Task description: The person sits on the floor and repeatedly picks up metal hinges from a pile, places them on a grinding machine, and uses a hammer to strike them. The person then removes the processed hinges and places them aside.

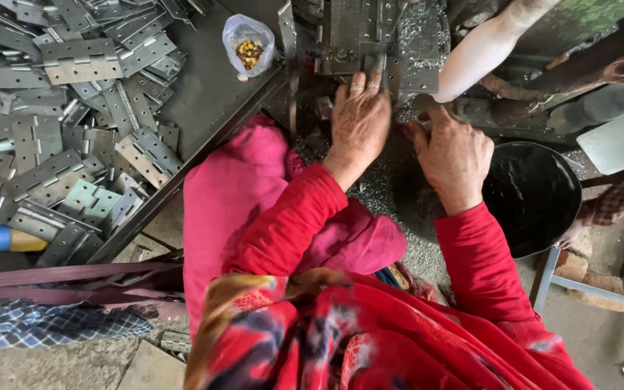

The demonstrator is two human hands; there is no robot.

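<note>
Left hand [359, 119]: fingers pressed flat on hinge plate [374, 66] at machine [370, 32]; keep clear.
Right hand [455, 155]: loosely curled, grip hidden; steady beside.

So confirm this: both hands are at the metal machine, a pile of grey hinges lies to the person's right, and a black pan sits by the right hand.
Not quite. The head view shows the hinges piled to the person's left. Otherwise correct: left hand and right hand at the machine, black pan by the right hand.
</note>
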